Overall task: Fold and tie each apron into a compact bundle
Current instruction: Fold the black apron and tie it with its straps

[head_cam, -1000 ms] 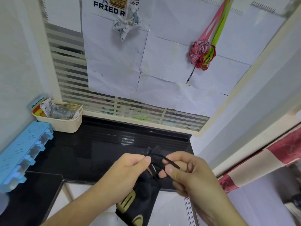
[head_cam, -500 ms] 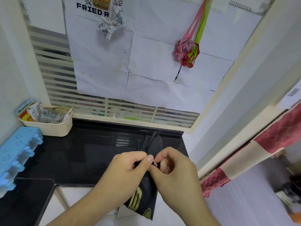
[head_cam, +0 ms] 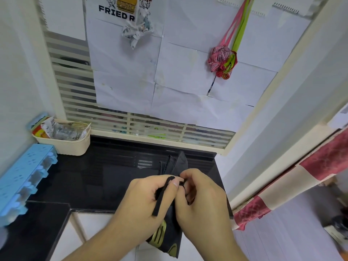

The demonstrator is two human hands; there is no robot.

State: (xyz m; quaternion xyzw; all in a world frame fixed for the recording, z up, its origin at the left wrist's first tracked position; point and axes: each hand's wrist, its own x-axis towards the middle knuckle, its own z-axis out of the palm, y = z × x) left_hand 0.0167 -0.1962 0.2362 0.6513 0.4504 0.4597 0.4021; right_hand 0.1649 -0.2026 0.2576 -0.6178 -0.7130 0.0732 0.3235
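now | left hand [head_cam: 148, 200] pinches thin black strap [head_cam: 162, 196] | right hand [head_cam: 199, 196] grips rolled black apron [head_cam: 169, 228] | pull knot snug, keep roll tight

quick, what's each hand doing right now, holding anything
Left hand: fingers pinch the black strap of the black apron.
Right hand: fingers curled round the folded apron at its top, beside the strap.
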